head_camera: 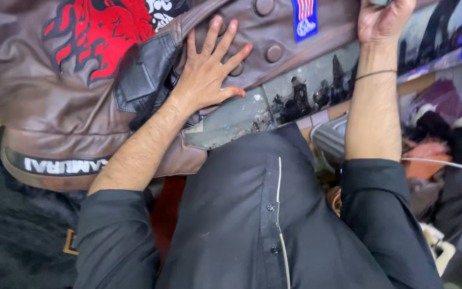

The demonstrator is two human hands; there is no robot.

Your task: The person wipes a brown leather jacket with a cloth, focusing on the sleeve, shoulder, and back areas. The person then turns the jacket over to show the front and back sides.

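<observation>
Nearest to me, my dark shirt (258,214) covers the table (295,96) edge, a worn surface with paint stains. To the right of it lies a heap of mixed clothes (445,139), close to my arm. On the table the brown leather jacket (54,96) lies spread, its hem hanging over the edge. My left hand (209,69) presses flat on it, fingers (225,37) apart. My right hand (383,21) reaches the far top edge; I cannot tell if its fingers are closed.

Rectangular blue-red-white flag patch (305,18) sits near jacket's top edge.
</observation>
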